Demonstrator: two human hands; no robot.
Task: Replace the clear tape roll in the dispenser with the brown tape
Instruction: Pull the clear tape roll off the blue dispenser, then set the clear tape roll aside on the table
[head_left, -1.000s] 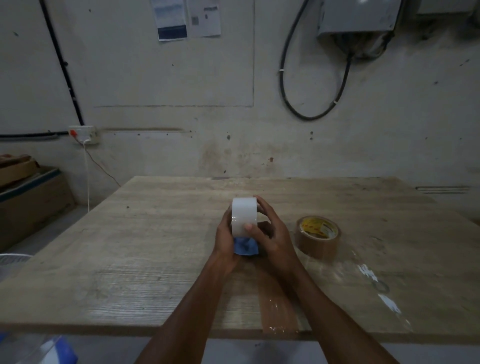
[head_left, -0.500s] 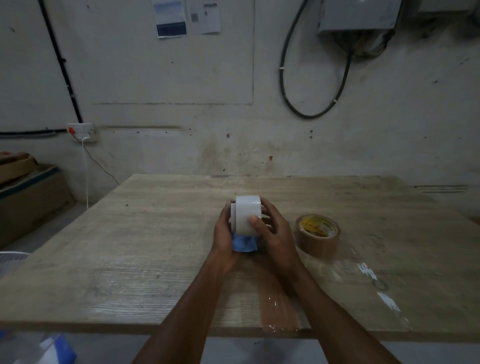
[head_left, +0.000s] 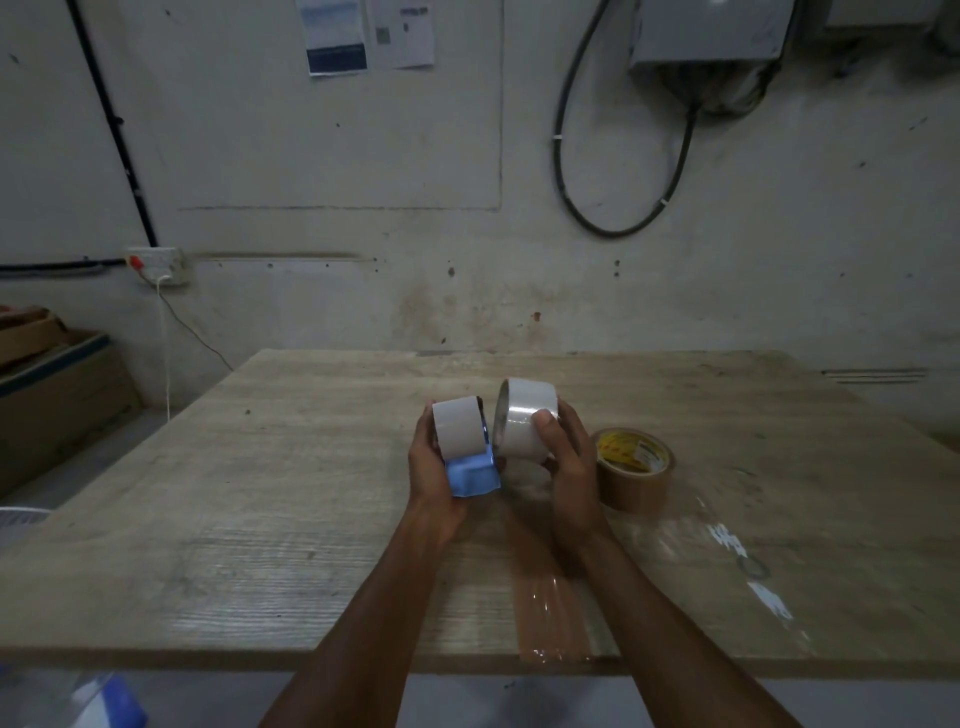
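My left hand (head_left: 427, 470) holds the blue tape dispenser (head_left: 471, 475) upright above the wooden table (head_left: 270, 493), with its pale round hub (head_left: 457, 426) at the top. Just to the right of the hub, my right hand (head_left: 570, 467) grips the clear tape roll (head_left: 525, 422), tilted and apart from it by a narrow gap. The brown tape roll (head_left: 635, 475), with a yellow label inside its core, lies flat on the table right of my right hand, untouched.
A strip of brown tape (head_left: 551, 613) is stuck to the table up to its near edge. Shiny clear tape pieces (head_left: 748, 569) lie at the right. Cardboard boxes (head_left: 52, 379) stand on the floor at left. The wall is close behind the table.
The clear roll sat on the dispenser between both hands. Now my right hand has pulled it off to the right, and the bare hub shows in my left hand.
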